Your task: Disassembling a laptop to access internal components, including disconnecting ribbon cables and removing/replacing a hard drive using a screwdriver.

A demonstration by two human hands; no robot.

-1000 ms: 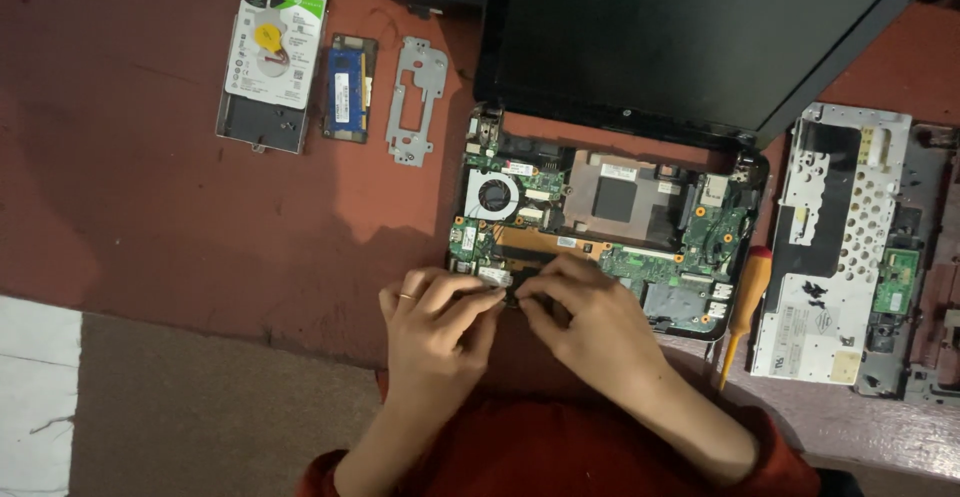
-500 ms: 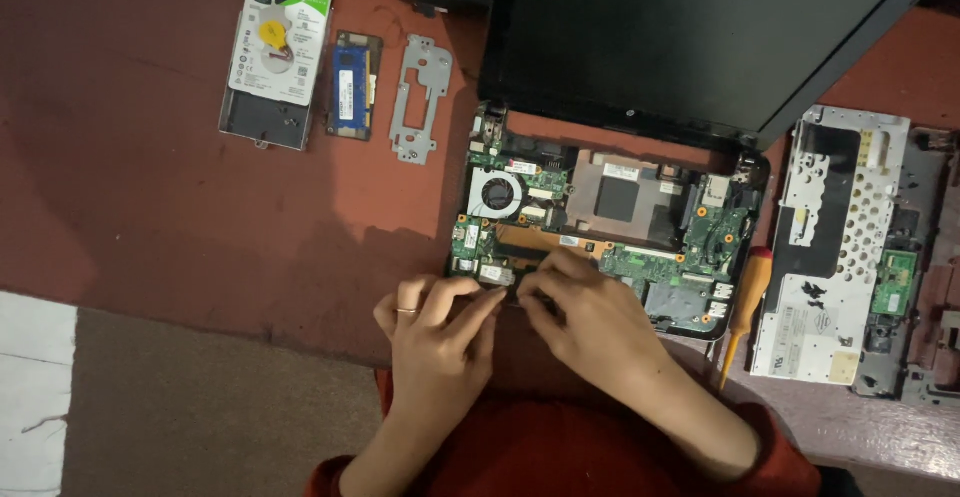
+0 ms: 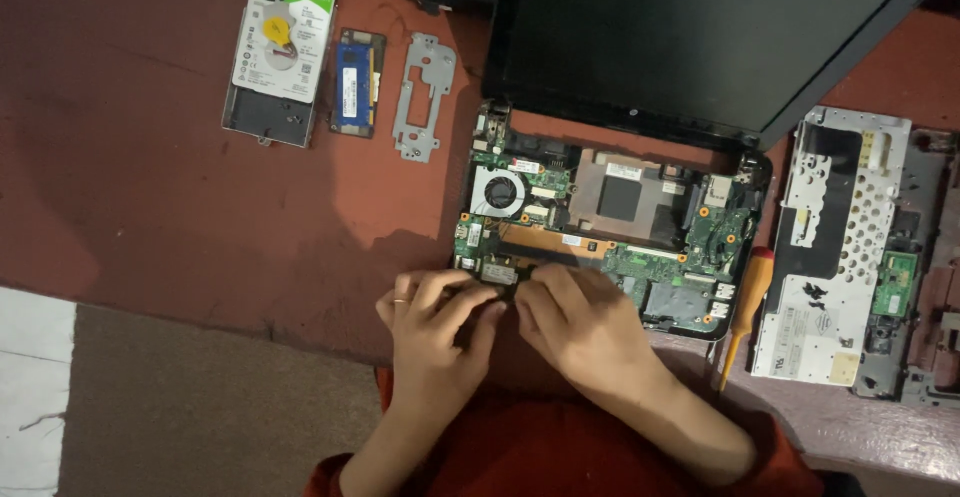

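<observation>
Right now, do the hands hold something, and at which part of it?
Both hands, left and right, pinch at the front edge of the motherboard. Fingers hide what lies between them, so the hold cannot be told.

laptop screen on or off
Off, as far as shows: the laptop screen is uniformly dark, while the bare motherboard lies exposed below it.

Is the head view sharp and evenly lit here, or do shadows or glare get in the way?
Head view: mostly sharp, dim warm light; the laptop screen is dark with little glare; soft shadows fall left of the motherboard; left hand and right hand are slightly soft, hiding the small part between them.
</observation>
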